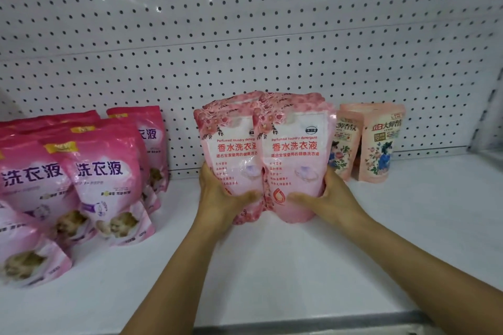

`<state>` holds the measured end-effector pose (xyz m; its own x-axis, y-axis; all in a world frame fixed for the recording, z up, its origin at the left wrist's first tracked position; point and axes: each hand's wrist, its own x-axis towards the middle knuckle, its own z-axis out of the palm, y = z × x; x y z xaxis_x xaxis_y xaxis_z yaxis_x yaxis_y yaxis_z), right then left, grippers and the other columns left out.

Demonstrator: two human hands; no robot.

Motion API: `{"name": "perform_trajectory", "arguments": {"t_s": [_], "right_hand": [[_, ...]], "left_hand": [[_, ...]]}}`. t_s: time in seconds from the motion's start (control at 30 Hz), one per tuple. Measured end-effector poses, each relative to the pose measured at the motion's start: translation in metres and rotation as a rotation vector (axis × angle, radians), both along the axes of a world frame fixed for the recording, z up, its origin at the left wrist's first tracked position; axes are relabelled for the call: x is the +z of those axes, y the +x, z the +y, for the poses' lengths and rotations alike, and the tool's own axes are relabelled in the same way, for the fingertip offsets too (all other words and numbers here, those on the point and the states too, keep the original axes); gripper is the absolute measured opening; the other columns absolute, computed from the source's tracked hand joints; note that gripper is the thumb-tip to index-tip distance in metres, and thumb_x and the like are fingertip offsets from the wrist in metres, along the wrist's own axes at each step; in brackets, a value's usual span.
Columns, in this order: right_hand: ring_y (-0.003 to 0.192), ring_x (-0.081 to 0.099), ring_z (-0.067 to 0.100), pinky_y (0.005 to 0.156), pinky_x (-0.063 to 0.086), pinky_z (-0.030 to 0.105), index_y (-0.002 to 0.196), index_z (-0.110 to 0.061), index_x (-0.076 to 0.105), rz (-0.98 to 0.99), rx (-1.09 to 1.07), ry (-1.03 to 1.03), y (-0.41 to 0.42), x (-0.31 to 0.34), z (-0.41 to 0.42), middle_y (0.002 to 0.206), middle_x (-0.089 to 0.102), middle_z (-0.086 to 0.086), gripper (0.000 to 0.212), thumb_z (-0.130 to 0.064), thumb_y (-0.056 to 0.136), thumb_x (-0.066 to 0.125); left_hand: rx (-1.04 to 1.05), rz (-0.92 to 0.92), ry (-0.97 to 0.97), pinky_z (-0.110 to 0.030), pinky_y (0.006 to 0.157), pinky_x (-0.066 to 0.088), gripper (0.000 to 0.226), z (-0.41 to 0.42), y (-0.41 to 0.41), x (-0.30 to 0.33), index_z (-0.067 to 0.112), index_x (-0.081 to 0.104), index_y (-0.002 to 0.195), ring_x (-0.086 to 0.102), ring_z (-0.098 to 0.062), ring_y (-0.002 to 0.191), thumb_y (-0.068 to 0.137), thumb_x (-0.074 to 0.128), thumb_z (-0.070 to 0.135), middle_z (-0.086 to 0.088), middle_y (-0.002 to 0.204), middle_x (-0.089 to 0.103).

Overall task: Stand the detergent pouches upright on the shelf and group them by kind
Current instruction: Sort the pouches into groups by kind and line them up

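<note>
1. On the white shelf [299,266], the detergent pouches stand in three groups by kind, set in front of a white pegboard back panel [245,35].
2. Centre group: light pink floral pouches [295,160], upright. Two stand side by side at the front, touching each other; the tops of at least two more show directly behind them. The exact number behind cannot be told.
3. Left hand [217,198]: fingers and thumb curled round the lower left edge of the front left light pink pouch, gripping it.
4. Right hand [329,196]: fingers and thumb curled round the lower right edge of the front right light pink pouch, gripping it. Both forearms reach in from the bottom edge of the view.
5. Left group: magenta pouches [109,179], at least six visible, standing in overlapping rows. The nearest one at far left is cut off by the frame edge, so the full count cannot be told.
6. Right group: two pale peach pouches [381,144] with flower prints, upright, just beside each other near the back panel and just right of the centre group.
7. Surface: the shelf is plain white with a grey front edge [299,330]. The pegboard carries regular rows of dark holes and reflects streaks of light near the top.
</note>
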<state>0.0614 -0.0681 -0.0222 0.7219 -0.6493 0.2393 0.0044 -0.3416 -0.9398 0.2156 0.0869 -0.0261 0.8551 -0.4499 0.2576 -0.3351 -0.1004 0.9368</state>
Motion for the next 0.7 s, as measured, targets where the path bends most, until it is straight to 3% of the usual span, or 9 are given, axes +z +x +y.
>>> {"name": "perform_trajectory", "arguments": {"t_s": [0.1,0.2,0.3,0.4,0.47,0.57,0.63,0.7], "right_hand": [[0.098,0.062,0.000,0.072,0.054,0.014,0.129,-0.025,0.047,0.025,0.002,-0.011,-0.004,0.001,0.001,0.115,0.064,-0.013,0.076,-0.020,0.066,0.089],[0.100,0.062,0.004,0.075,0.054,0.021,0.128,-0.023,0.044,0.048,-0.008,0.005,-0.010,0.001,-0.003,0.113,0.063,-0.011,0.072,-0.025,0.069,0.087],[0.097,0.059,0.007,0.075,0.048,0.018,0.118,-0.021,0.049,0.045,-0.091,-0.088,-0.029,0.004,-0.011,0.107,0.060,-0.008,0.047,-0.031,0.080,0.076],[0.096,0.059,0.008,0.076,0.047,0.020,0.104,-0.021,0.060,-0.005,-0.181,-0.194,-0.058,0.015,-0.030,0.102,0.062,-0.010,0.023,-0.033,0.086,0.069],[0.094,0.060,0.009,0.079,0.052,0.029,0.095,-0.020,0.064,-0.020,-0.222,-0.264,-0.073,0.027,-0.055,0.099,0.063,-0.009,0.011,-0.025,0.087,0.069],[0.100,0.058,0.015,0.089,0.052,0.041,0.099,-0.018,0.063,-0.002,-0.288,-0.378,-0.084,0.050,-0.104,0.107,0.060,-0.005,0.011,-0.013,0.089,0.066],[0.117,0.051,0.019,0.097,0.047,0.042,0.115,-0.018,0.059,0.084,-0.313,-0.540,-0.083,0.066,-0.137,0.121,0.056,-0.002,0.023,-0.012,0.092,0.060],[0.130,0.039,0.021,0.104,0.041,0.043,0.131,-0.019,0.051,0.164,-0.258,-0.703,-0.077,0.082,-0.167,0.136,0.050,0.001,0.039,-0.009,0.093,0.056]], "left_hand": [[-0.003,-0.001,0.091,-0.052,0.103,0.049,0.114,0.010,-0.001,0.006,0.044,0.026,0.129,0.051,-0.021,0.128,0.038,0.095,0.037,0.005,0.136,0.049],[0.081,-0.019,0.123,-0.059,0.112,0.036,0.134,0.017,-0.010,0.015,0.043,0.012,0.146,0.035,-0.027,0.141,0.042,0.095,0.045,0.000,0.151,0.033],[0.246,-0.314,0.111,-0.035,0.115,0.018,0.113,0.023,-0.034,0.023,0.021,0.008,0.154,0.016,-0.023,0.148,0.072,0.085,0.030,-0.004,0.158,0.017],[0.276,-0.708,-0.048,-0.014,0.114,0.015,0.083,0.020,-0.068,0.034,0.011,0.028,0.148,0.024,-0.016,0.142,0.082,0.078,0.017,-0.010,0.151,0.029],[0.140,-0.839,-0.111,-0.013,0.113,0.024,0.059,0.005,-0.092,0.040,0.014,0.043,0.138,0.035,-0.010,0.134,0.086,0.070,0.018,-0.005,0.140,0.042],[-0.254,-0.826,-0.065,-0.015,0.103,0.038,0.037,-0.029,-0.135,0.050,0.027,0.053,0.125,0.047,-0.002,0.124,0.089,0.059,0.029,0.013,0.127,0.050],[-0.397,-0.832,0.041,-0.008,0.102,0.033,0.036,-0.064,-0.154,0.054,0.028,0.053,0.126,0.044,-0.001,0.126,0.091,0.060,0.031,0.016,0.131,0.049],[-0.414,-0.833,0.123,-0.013,0.109,0.030,0.046,-0.109,-0.159,0.059,0.025,0.047,0.137,0.038,-0.005,0.133,0.094,0.061,0.025,0.011,0.143,0.044]]}}
